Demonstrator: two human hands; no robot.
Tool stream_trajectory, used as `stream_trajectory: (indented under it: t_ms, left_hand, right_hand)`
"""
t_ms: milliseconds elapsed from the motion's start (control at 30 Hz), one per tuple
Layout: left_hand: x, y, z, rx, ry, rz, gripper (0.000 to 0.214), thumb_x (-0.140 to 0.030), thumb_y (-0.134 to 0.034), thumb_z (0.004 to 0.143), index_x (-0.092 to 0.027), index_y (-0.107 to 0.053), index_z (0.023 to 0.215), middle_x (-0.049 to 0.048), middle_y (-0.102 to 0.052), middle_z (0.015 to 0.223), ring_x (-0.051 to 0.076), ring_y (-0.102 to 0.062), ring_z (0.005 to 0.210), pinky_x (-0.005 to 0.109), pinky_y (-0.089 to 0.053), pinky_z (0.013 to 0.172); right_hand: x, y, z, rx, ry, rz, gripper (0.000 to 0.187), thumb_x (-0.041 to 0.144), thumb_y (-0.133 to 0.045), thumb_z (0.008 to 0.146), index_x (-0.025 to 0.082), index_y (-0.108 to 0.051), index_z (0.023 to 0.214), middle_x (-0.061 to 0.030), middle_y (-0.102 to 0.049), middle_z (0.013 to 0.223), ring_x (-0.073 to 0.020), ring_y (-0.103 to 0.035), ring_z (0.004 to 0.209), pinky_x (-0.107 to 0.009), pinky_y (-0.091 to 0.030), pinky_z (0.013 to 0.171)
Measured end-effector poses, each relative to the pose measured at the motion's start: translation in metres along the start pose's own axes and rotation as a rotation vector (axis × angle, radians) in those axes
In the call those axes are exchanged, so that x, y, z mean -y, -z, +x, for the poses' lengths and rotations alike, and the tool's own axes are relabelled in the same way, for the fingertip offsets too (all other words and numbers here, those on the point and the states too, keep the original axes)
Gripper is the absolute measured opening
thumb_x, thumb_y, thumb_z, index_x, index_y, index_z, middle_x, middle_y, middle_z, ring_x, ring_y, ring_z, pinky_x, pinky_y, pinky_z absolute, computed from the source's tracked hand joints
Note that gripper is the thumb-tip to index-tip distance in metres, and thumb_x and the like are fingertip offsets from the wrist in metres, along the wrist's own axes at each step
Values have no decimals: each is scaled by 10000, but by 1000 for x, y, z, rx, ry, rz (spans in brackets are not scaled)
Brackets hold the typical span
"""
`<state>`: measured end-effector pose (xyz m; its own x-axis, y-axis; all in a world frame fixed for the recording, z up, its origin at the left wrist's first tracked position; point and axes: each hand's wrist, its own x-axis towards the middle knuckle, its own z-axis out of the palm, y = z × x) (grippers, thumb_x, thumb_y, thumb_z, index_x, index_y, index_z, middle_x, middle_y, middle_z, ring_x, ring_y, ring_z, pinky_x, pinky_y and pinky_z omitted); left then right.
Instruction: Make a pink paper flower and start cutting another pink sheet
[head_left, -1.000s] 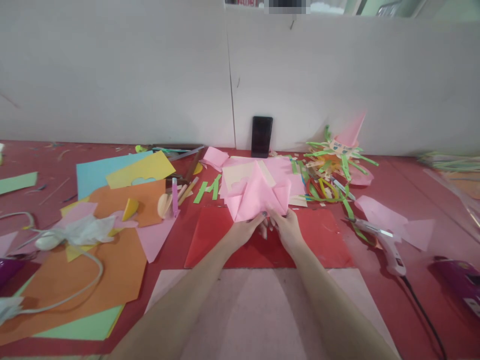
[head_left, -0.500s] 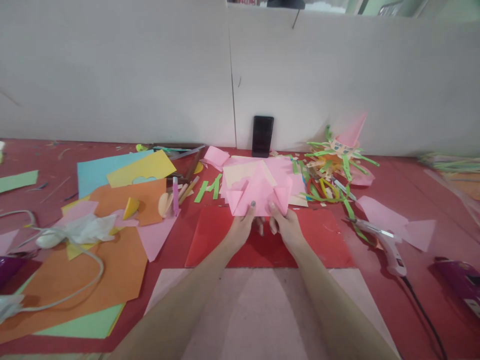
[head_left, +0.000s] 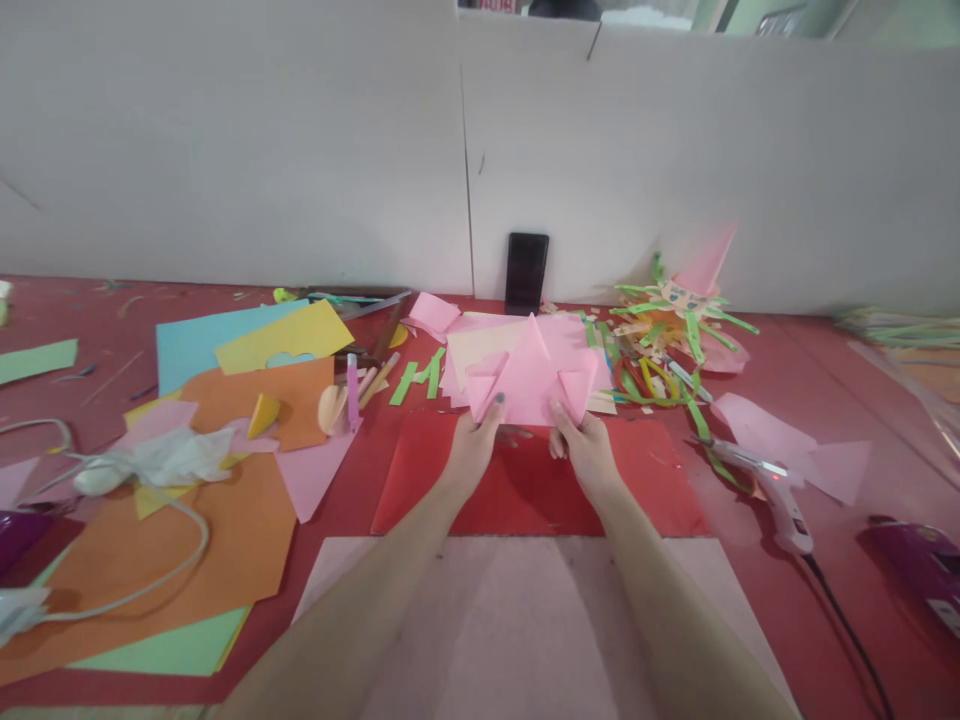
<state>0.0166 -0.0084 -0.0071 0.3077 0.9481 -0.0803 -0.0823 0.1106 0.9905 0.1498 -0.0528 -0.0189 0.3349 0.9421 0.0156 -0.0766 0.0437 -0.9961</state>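
Note:
A folded pink paper (head_left: pixel 531 375) with a pointed top and folded side flaps is held up between both hands. My left hand (head_left: pixel 475 445) pinches its lower left corner, thumb in front. On the lower right corner, my right hand (head_left: pixel 586 450) is closed the same way, with fingers curled behind the sheet. Beneath the hands lies a red board (head_left: pixel 525 490). Just behind the folded paper are a cream sheet (head_left: pixel 480 350) and more pink sheets, partly hidden by it.
A black phone (head_left: pixel 526 273) leans on the white wall. To the right are a glue gun (head_left: pixel 780 500) with a cord and a pink paper cone craft (head_left: pixel 705 270) with green strips. Orange sheets (head_left: pixel 187 540), a white cable and paper scraps cover the left.
Both hands have moved apart toward the paper's lower corners. The folded paper has shifted slightly right, and its side flaps stand wider.

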Motion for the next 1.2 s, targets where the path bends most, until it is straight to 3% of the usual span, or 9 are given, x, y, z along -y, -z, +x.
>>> stream_trajectory:
  t_ms: [100, 267, 667, 1200]
  left_hand:
    - [1, 2, 4, -35, 17, -64, 372, -486, -536, 752, -127, -581, 843, 38, -644, 641, 195, -643, 580, 272, -495, 504]
    - [3, 4, 6, -55, 61, -57, 350, -474, -553, 746, -130, -542, 811, 44, -635, 624, 217, -657, 596, 286, -512, 519]
    - [2, 3, 8, 65, 81, -43, 298, -436, -588, 730, -170, -457, 712, -15, -601, 591, 187, -653, 602, 309, -515, 605]
    - [2, 14, 11, -3, 78, -40, 353, -504, -574, 702, -182, -431, 675, -33, -560, 569, 204, -651, 607, 314, -497, 600]
  right_hand:
    - [3, 4, 1, -38, 12, -64, 508, 493, -515, 771, 185, -395, 386, 44, -379, 322, -67, -385, 342, -219, -301, 411]
    - [5, 5, 1, -96, 12, -47, 452, 515, -507, 764, 180, -449, 465, 41, -436, 363, -77, -420, 365, -215, -331, 429]
    - [3, 10, 4, -278, 56, 7, 396, 520, -532, 750, 195, -408, 560, 65, -440, 366, -69, -403, 351, -204, -329, 408]
    - [-1, 14, 6, -107, -23, 131, 536, 616, -447, 747, 161, -509, 471, -43, -576, 464, -110, -517, 430, -214, -416, 441]
